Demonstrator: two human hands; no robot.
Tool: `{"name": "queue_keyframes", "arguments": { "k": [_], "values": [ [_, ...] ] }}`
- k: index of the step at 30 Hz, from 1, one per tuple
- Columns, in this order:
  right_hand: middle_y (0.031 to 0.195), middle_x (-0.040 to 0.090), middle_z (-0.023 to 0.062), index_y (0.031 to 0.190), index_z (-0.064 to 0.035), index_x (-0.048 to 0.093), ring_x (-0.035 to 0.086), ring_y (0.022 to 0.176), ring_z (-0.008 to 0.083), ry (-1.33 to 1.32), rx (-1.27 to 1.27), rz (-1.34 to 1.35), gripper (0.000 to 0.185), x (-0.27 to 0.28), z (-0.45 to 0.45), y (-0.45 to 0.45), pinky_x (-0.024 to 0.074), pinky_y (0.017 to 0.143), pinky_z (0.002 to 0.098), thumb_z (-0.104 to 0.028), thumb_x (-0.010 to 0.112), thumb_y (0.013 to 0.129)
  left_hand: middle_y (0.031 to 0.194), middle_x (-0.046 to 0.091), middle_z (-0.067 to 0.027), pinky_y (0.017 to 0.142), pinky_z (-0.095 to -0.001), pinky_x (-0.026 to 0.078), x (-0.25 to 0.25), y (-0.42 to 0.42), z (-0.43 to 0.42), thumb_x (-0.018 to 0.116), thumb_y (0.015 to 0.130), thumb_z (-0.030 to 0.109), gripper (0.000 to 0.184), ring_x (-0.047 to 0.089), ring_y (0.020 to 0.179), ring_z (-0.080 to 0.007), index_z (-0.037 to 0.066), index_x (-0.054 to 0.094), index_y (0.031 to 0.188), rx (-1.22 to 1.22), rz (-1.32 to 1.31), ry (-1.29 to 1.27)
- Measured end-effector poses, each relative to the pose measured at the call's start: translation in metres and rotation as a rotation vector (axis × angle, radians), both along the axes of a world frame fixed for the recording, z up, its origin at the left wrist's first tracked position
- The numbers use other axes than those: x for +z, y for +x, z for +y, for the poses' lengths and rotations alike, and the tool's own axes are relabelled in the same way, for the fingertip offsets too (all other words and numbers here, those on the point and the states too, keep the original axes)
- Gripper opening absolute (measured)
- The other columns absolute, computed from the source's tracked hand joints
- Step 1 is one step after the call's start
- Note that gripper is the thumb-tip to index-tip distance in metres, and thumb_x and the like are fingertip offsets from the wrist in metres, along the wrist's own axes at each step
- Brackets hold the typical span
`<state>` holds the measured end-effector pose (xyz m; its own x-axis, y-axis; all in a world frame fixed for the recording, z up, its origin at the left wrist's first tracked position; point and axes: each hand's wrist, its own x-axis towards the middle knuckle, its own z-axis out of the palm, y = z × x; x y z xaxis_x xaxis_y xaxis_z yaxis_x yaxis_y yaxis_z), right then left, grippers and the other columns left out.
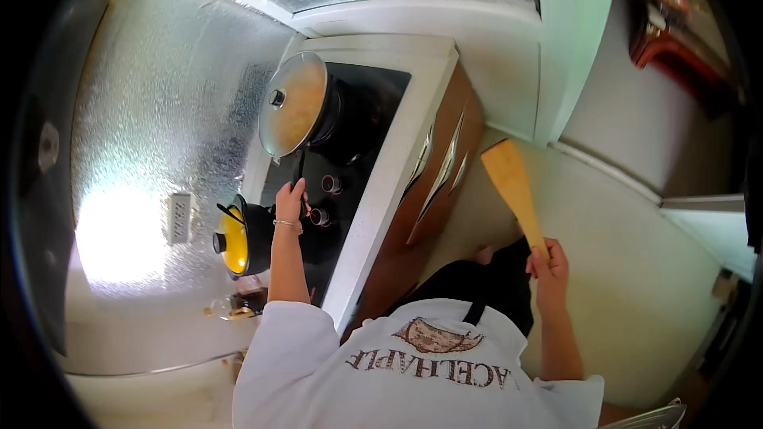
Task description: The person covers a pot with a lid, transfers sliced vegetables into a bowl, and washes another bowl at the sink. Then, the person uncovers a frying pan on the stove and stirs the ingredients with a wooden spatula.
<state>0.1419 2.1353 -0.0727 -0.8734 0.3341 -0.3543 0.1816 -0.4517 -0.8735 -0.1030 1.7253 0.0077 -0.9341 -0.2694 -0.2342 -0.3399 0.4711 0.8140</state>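
My left hand [292, 201] is closed round the black handle [298, 165] of a frying pan on the stove. A glass lid [296, 115] with a black knob covers the pan, and its fogged glass half hides some brownish food beneath. In my right hand [550, 260], out over the floor to the right of the cabinet, is a wooden spatula [510, 183]. I grip it by the lower end of its handle, and its flat blade points up and away from me with a dark edge at the tip.
A black pot [258, 238] with a yellow lid [235, 240] stands left of my forearm. Two knobs [331, 183] sit on the black cooktop [373, 103]. Wooden drawers [441, 159] face right. A socket strip [180, 218] is on the foil-covered wall.
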Motion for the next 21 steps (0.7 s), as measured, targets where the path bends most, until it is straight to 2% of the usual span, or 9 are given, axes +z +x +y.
{"name": "queue_keyframes", "arguments": {
  "k": [2,5,10,11,12,13,14,18,21],
  "values": [
    [0.063,0.048,-0.0019,0.094,-0.0042,0.050,0.039,0.053,0.0027,0.065,0.042,0.014,0.012,0.023,-0.006,-0.007,0.0285,0.048,0.0160,-0.014,0.049,0.087,0.055,0.047,-0.0046,0.031,-0.0257,0.034,0.003,0.004,0.000,0.054,0.084,0.025,0.027,0.045,0.035,-0.0134,0.002,0.045,0.071,-0.001,0.021,0.071],
    [0.063,0.049,-0.0013,0.094,-0.0033,0.050,0.039,0.053,0.0028,0.060,0.101,0.025,0.013,0.056,-0.016,-0.023,0.0277,0.047,0.0153,-0.014,0.050,0.087,0.053,0.045,-0.0037,0.032,-0.0266,0.035,0.009,0.008,0.003,0.056,0.082,0.023,0.027,0.045,0.035,-0.0141,0.003,0.044,0.069,0.032,0.015,0.025],
    [0.065,0.047,-0.0001,0.096,-0.0005,0.049,0.040,0.053,0.0042,0.077,0.261,0.102,0.017,0.101,-0.043,-0.065,0.0289,0.047,0.0169,-0.015,0.050,0.087,0.054,0.046,-0.0023,0.035,-0.0256,0.036,0.013,0.014,-0.006,0.056,0.083,0.023,0.022,0.045,0.037,-0.0128,0.006,0.046,0.073,0.052,0.044,0.229],
    [0.065,0.047,-0.0001,0.096,-0.0005,0.049,0.040,0.053,0.0042,0.112,0.296,0.112,0.017,0.108,-0.049,-0.076,0.0289,0.047,0.0169,-0.015,0.050,0.087,0.055,0.047,-0.0019,0.036,-0.0248,0.037,0.000,0.010,-0.014,0.057,0.082,0.024,0.021,0.046,0.040,-0.0124,0.006,0.048,0.076,0.052,0.005,0.449],
    [0.063,0.048,0.0006,0.094,-0.0013,0.049,0.038,0.051,0.0048,0.107,0.335,0.110,0.015,0.114,-0.058,-0.090,0.0284,0.047,0.0176,-0.015,0.050,0.087,0.055,0.048,-0.0015,0.037,-0.0241,0.038,0.008,0.011,-0.014,0.057,0.082,0.024,0.020,0.047,0.042,-0.0121,0.006,0.050,0.079,0.039,-0.025,0.666],
    [0.062,0.048,0.0013,0.092,-0.0021,0.048,0.036,0.049,0.0053,0.104,0.371,0.109,0.014,0.119,-0.070,-0.102,0.0279,0.046,0.0183,-0.016,0.049,0.088,0.061,0.050,-0.0020,0.040,-0.0227,0.039,0.013,0.016,-0.014,0.056,0.083,0.026,0.021,0.049,0.048,-0.0113,0.005,0.052,0.087,0.105,-0.141,0.954],
    [0.062,0.048,0.0013,0.092,-0.0021,0.048,0.036,0.049,0.0053,0.135,0.404,0.115,0.014,0.126,-0.082,-0.115,0.0279,0.046,0.0183,-0.016,0.049,0.088,0.063,0.049,-0.0019,0.041,-0.0207,0.039,0.007,0.017,-0.018,0.055,0.084,0.027,0.024,0.047,0.050,-0.0097,0.004,0.052,0.093,0.093,-0.135,1.235],
    [0.069,0.051,0.0024,0.095,-0.0032,0.048,0.039,0.053,0.0054,0.009,0.476,0.121,0.014,0.148,-0.130,-0.170,0.0312,0.048,0.0184,-0.014,0.049,0.088,0.060,0.041,0.0000,0.038,-0.0178,0.032,-0.002,0.020,-0.018,0.050,0.087,0.032,0.028,0.036,0.045,-0.0078,0.004,0.049,0.092,0.118,-0.214,1.564],
    [0.071,0.053,0.0035,0.094,-0.0046,0.048,0.039,0.054,0.0057,-0.069,0.531,0.149,0.012,0.154,-0.147,-0.200,0.0321,0.049,0.0183,-0.015,0.050,0.088,0.059,0.041,0.0002,0.037,-0.0190,0.028,0.002,0.023,-0.002,0.044,0.089,0.037,0.032,0.034,0.044,-0.0075,0.006,0.047,0.089,0.183,-0.202,1.525]
  ]
}}
